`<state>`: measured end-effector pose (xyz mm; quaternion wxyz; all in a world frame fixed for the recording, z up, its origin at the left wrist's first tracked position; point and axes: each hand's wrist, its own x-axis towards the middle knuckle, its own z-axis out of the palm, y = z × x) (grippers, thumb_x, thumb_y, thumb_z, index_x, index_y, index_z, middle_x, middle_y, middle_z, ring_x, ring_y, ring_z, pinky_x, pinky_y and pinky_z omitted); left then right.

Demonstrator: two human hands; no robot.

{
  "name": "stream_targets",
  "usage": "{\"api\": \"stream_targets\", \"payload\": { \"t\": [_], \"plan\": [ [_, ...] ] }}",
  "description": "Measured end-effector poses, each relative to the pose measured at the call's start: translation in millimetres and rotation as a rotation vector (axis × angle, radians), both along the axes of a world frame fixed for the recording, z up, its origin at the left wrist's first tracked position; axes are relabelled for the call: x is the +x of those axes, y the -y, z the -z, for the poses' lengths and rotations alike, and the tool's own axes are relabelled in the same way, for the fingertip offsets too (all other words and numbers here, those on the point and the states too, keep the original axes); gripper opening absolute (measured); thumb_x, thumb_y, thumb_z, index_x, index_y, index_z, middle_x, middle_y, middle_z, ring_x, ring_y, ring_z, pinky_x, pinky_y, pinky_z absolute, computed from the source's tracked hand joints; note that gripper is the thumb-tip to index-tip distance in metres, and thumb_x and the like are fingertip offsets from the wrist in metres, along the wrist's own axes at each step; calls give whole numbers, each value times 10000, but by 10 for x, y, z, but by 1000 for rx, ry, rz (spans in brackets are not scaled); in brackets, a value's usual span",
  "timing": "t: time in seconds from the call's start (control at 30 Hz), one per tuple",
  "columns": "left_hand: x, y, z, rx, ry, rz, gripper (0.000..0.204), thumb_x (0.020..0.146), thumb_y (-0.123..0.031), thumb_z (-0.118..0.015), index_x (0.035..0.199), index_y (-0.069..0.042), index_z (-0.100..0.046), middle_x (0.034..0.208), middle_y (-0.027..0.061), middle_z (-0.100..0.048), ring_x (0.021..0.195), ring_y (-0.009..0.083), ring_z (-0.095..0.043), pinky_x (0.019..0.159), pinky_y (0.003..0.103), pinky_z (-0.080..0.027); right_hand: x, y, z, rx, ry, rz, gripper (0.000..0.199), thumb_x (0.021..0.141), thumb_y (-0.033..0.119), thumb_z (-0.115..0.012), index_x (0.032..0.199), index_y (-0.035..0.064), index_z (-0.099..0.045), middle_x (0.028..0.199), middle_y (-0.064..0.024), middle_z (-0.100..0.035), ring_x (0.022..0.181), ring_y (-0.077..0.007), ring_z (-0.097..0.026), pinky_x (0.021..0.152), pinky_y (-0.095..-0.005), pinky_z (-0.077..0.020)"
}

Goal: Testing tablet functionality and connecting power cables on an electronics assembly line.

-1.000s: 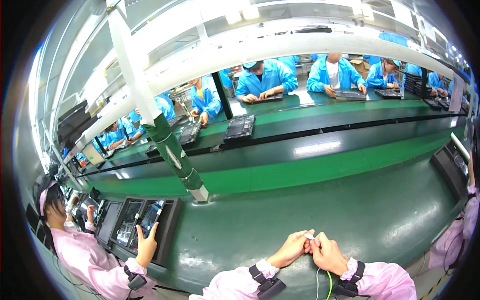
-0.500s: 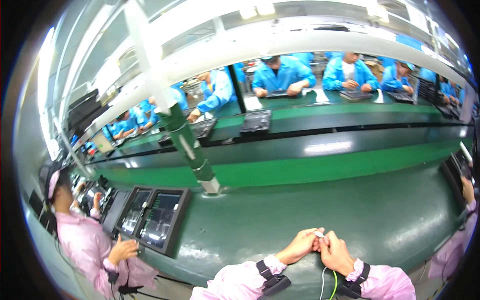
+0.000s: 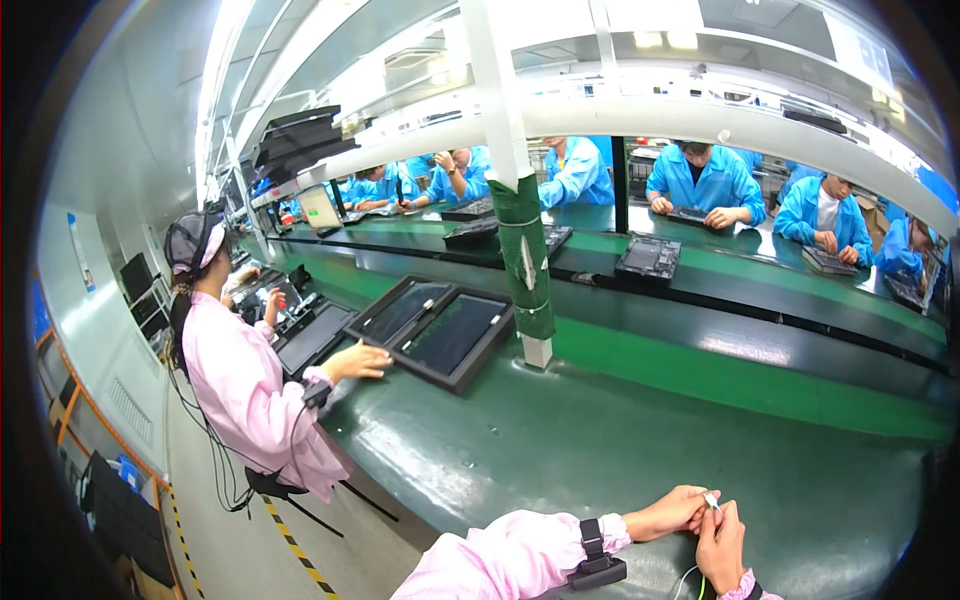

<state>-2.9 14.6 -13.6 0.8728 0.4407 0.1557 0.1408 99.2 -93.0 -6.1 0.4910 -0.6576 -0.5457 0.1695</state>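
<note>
Fingertips of both hands meet low over the green workbench (image 3: 620,450): the left hand (image 3: 672,512) and right hand (image 3: 722,545) pinch a small white connector (image 3: 711,500) between them, closed tight on it. A thin green-and-white wire (image 3: 692,578) trails down from it toward the lower edge. Doing this well likely means keeping the grip close to the connector's tip, wrists braced on the bench, wire slack. At the left, a pink-coated co-worker touches a black framed panel (image 3: 452,340).

green workbench (image 3: 640,450), white pillar (image 3: 497,90), bright ceiling lights (image 3: 665,38)
</note>
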Motion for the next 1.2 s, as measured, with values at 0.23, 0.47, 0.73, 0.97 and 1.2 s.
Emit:
{"api": "stream_targets", "payload": {
  "t": [0.23, 0.47, 0.73, 0.97, 1.2],
  "plan": [
    [-5, -8, -18, 7, -26, 8, 309, 1011, -282, -468, 894, -26, -595, 628, -36, -450, 543, 65, -408, 520, 210, -356, 20, -13, 21, -8, 25, 7, 173, 953, 39, -475, 795, 3, -414, 642, -107, -604, 563, -165, -608, 523, -291, -478],
    [2, -19, 24, 9, 11, 27, 321, 1005, -299, -484, 872, -33, -605, 623, -31, -474, 535, 66, -416, 520, 213, -362, -20, -8, -72, 24, 19, -5, 163, 953, 43, -473, 805, 2, -418, 637, -105, -600, 552, -179, -608, 513, -293, -470],
    [17, -18, 47, 6, 11, 1, 330, 997, -322, -502, 839, -46, -590, 635, -28, -498, 527, 63, -413, 508, 208, -349, -40, 66, -195, -111, 19, 9, 227, 980, 214, -508, 876, 12, -500, 732, -195, -626, 655, -319, -634, 569, -392, -473],
    [21, -19, 58, 0, 8, 2, 339, 996, -333, -501, 836, -48, -591, 628, -35, -485, 520, 61, -405, 495, 207, -343, 4, -17, -12, 14, 3, -16, 141, 951, 30, -454, 819, -4, -420, 644, -114, -605, 566, -191, -619, 526, -302, -482],
    [8, -24, 21, 18, -20, 8, 331, 1001, -322, -494, 826, -56, -583, 637, -40, -480, 534, 59, -398, 507, 208, -345, 21, -17, 26, 22, -16, -25, 139, 947, 17, -459, 816, -3, -418, 658, -119, -615, 584, -189, -632, 538, -293, -495]
  ]
}}
